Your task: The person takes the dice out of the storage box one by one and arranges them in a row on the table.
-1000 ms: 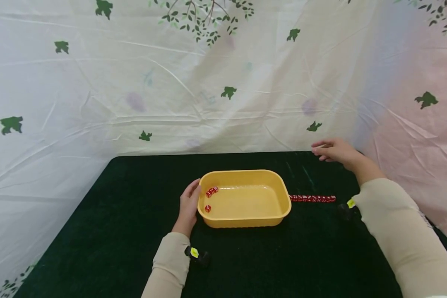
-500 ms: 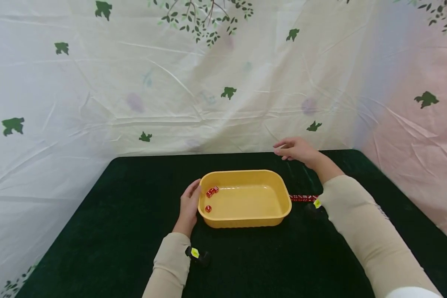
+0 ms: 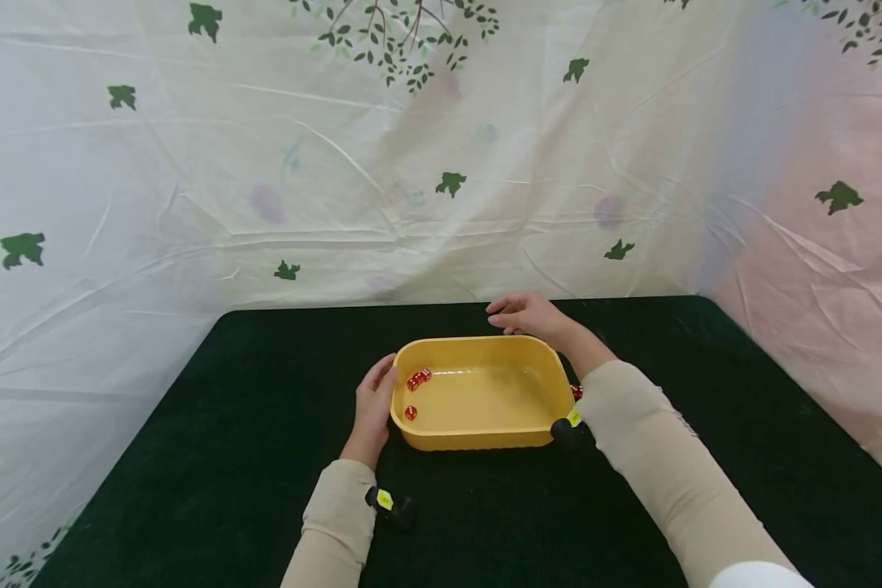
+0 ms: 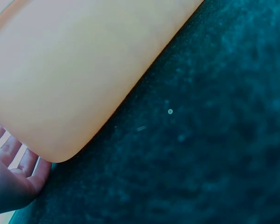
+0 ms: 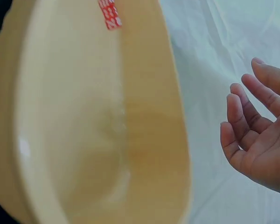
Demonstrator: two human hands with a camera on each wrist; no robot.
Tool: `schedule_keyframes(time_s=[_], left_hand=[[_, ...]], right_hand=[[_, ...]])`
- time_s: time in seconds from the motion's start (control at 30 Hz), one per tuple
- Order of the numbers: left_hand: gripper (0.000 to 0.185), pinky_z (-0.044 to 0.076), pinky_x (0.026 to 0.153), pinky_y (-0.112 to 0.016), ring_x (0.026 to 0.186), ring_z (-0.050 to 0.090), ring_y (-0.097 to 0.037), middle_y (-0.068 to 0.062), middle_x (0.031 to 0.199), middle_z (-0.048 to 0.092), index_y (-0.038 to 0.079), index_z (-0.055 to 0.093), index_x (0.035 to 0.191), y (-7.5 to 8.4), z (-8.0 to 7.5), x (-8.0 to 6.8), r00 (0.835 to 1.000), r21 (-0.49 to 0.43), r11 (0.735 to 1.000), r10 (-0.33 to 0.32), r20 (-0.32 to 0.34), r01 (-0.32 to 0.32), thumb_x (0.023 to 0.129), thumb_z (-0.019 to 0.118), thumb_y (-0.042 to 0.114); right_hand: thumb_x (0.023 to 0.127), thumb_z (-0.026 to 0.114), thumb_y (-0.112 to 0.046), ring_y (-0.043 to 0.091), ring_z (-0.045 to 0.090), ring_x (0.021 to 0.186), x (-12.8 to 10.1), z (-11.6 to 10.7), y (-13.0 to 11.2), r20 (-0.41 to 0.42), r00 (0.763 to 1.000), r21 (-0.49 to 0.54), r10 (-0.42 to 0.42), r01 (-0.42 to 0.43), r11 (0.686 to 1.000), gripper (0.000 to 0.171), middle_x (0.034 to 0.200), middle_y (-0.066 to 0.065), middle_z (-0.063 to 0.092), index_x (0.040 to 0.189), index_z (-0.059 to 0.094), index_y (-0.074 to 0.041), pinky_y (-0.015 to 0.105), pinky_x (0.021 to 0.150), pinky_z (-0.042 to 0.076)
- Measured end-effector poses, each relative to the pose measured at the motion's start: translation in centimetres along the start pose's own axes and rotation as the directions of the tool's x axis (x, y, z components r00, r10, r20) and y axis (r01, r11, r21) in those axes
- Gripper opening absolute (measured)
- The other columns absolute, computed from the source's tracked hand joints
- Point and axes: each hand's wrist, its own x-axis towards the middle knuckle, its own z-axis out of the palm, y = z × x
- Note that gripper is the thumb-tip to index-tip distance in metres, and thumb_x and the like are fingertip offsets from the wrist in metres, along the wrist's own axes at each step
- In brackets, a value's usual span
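A yellow plastic tub (image 3: 485,439) stands on the dark green tabletop. Several red dice (image 3: 419,379) lie together inside its left end, with another single die (image 3: 411,412) nearer the front. My left hand (image 3: 371,408) rests along the outside of the tub's left end; in the left wrist view its fingers (image 4: 27,163) touch the outer wall, lightly bent. Above the tub's far rim hovers my right hand (image 3: 529,316), fingers loosely bent and nothing held, as the right wrist view confirms. Beside the tub's right end, a red die (image 3: 576,392) peeks out; my right sleeve covers that spot.
The dark green table (image 3: 250,457) spreads out around the tub. A pale cloth (image 3: 382,204) with leaf prints hangs behind its far edge. Small black cameras (image 3: 391,506) are strapped to both wrists.
My right hand has travelled left from beyond the table's right side to above the tub's far rim. Its sleeve now hides most of the dice row. My left hand, the tub and dice inside stayed put.
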Motion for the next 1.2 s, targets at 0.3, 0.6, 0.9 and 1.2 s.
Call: schedule_keyframes(time_s=[0.3,0.6,0.9,1.2], left_hand=[[0.034,0.037,0.089,-0.031,0.107,0.044,-0.017,-0.002,0.122,0.043,0.017,0.046,0.121,-0.1,0.1,0.1,1.0,-0.005,1.0,-0.007,-0.009,0.007,0.089,0.046,0.03],[0.034,0.037,0.089,-0.031,0.107,0.044,-0.017,-0.002,0.122,0.044,0.017,0.046,0.121,0.0,0.3,0.1,1.0,-0.001,1.0,0.006,-0.015,-0.006,0.089,0.046,0.029],[0.035,0.038,0.088,-0.032,0.107,0.045,-0.019,-0.005,0.123,0.044,0.014,0.046,0.122,0.2,0.1,0.0,1.0,-0.013,1.0,0.002,-0.003,-0.002,0.089,0.047,0.026],[0.034,0.038,0.088,-0.033,0.108,0.044,-0.02,-0.006,0.124,0.043,0.013,0.046,0.122,0.2,0.0,-0.1,1.0,-0.018,1.0,0.017,0.013,-0.017,0.09,0.046,0.023]], right_hand=[[0.08,0.062,-0.014,0.034,0.051,0.087,1.2,4.0,0.2,0.066,0.998,0.096,-0.022,0.016,0.995,0.029,0.09,0.01,0.059,0.104,0.057,0.002,0.046,0.08,0.04],[0.08,0.061,-0.012,0.026,0.053,0.082,1.4,6.6,0.5,0.16,0.987,0.093,-0.025,0.01,0.996,0.03,0.091,0.009,0.058,0.106,0.056,0.002,0.043,0.078,0.043],[0.08,0.062,-0.016,0.019,0.051,0.081,1.8,9.5,0.3,0.242,0.969,0.034,-0.05,0.043,0.998,0.027,0.094,0.005,0.058,0.102,0.06,-0.001,0.036,0.074,0.046],[0.08,0.061,-0.012,0.02,0.053,0.072,1.9,11.9,0.1,0.301,0.953,0.026,-0.026,0.019,0.999,0.019,0.087,0.003,0.06,0.096,0.064,-0.002,0.032,0.065,0.047]])
